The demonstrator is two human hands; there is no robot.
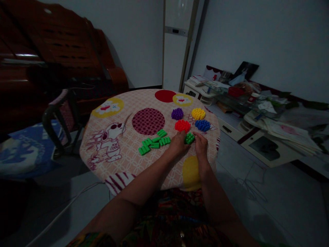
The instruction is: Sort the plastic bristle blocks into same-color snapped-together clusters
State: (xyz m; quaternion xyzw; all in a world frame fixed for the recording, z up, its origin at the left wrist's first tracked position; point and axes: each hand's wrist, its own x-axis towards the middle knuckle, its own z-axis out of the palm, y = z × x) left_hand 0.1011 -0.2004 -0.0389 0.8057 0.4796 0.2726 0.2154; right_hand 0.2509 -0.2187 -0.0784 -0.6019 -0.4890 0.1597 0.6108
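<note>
A small upright cluster of green pegs point(189, 138) stands on the cloth-covered table between my two hands. My left hand point(178, 144) presses its fingers against the cluster's left side. On the right side, the curled fingers of my right hand point(201, 143) touch it. Just beyond are similar bunches: red pegs point(182, 125), blue pegs point(202, 125), purple pegs point(177, 113) and yellow pegs point(198, 113). Left of my left hand, several more green pieces point(155, 144) lie on their sides in loose groups. The fingertips are small and partly hidden.
The round table wears a patterned tablecloth point(144, 99). A folding chair point(60, 120) and a wooden sofa point(77, 44) stand to the left. At right is a low cabinet point(259, 144) piled with papers and bags. A cable point(72, 202) runs along the floor.
</note>
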